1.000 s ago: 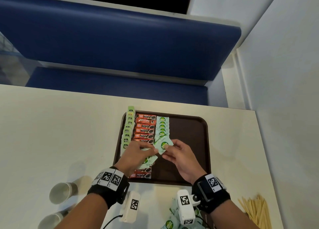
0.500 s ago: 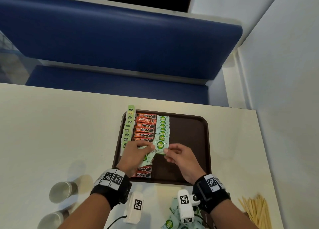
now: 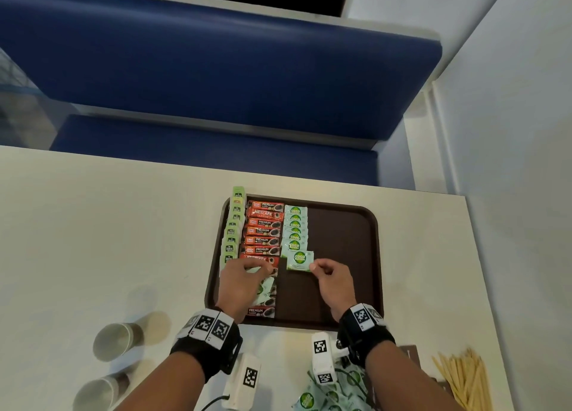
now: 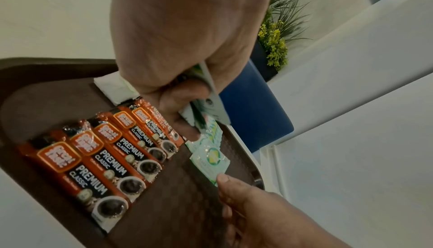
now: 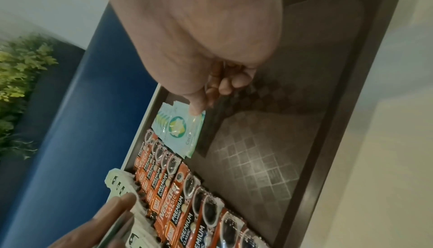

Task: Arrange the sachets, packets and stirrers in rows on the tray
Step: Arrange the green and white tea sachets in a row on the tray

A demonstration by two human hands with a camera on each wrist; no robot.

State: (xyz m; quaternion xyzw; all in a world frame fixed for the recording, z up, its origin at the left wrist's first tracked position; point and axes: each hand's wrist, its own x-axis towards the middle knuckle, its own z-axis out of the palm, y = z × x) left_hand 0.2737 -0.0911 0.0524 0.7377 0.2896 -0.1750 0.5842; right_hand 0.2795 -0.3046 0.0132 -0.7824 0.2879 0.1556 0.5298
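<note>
Counter [image 3: 108, 224] of pale colour carries the brown tray [image 3: 346, 255], and on the tray three rows run away from the person: light green sachets [image 3: 231, 235] on the left rim, orange coffee packets [image 3: 264, 232] next to them, and then the Coco sachets [image 3: 295, 224], which overlap like roof tiles. The right part of the tray has nothing on it, and the wooden stirrers [image 3: 464, 379] lie on the counter well apart from it, near the right edge, so I judge the task is perhaps half done. The left hand [image 3: 240, 282] hovers over the near coffee packets with fingers curled round a small stack of green-white sachets [image 4: 206, 102]. The right hand [image 3: 334, 282] pinches with thumb and finger the near right corner of one Coco sachet [image 3: 299, 260], which lies at the near end of its row, a little to the right of the line and slightly turned. To do this step well, I think the right hand should slide this sachet a bit to the left until its edges agree with the sachets behind it, keep the same overlap, and press it flat before it lets go, because such light foil moves easily with the fingertip. The left hand should hold its stack clear of the coffee packets, so that it does not push them out of line.
</note>
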